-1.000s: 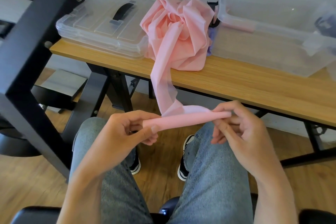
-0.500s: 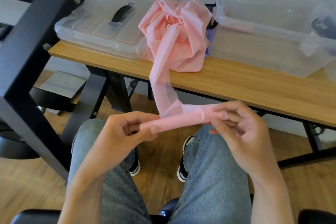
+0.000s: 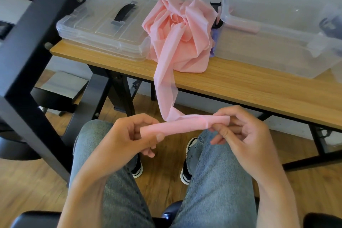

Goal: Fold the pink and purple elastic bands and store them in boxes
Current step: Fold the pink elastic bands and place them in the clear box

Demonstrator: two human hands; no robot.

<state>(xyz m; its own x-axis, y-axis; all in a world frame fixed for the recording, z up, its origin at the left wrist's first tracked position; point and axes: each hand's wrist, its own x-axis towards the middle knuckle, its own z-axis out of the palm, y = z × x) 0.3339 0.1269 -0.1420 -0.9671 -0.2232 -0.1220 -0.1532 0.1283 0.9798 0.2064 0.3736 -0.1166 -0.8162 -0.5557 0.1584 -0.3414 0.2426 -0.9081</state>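
A long pink elastic band (image 3: pixel 180 29) lies crumpled in a heap on the wooden table (image 3: pixel 240 87), and one strand hangs over the front edge down to my lap. Its end is folded into a flat narrow strip (image 3: pixel 185 126) stretched between both hands. My left hand (image 3: pixel 129 135) pinches the strip's left end between thumb and fingers. My right hand (image 3: pixel 240 131) pinches the right end. A bit of purple band (image 3: pixel 213 42) peeks out behind the pink heap. An open clear box (image 3: pixel 273 31) stands to the right of the heap, with a folded pink piece (image 3: pixel 242 28) inside.
A clear lid with a black handle (image 3: pixel 107 26) lies on the table's left end. A black metal frame (image 3: pixel 27 52) rises at the left. My jeans-clad legs and shoes are over the wooden floor below the hands. A dark object (image 3: pixel 331 24) sits at the far right.
The folded strip has been turned over once between my fingers, and the right hand has shifted its pinch on the end. The view has tilted slightly.
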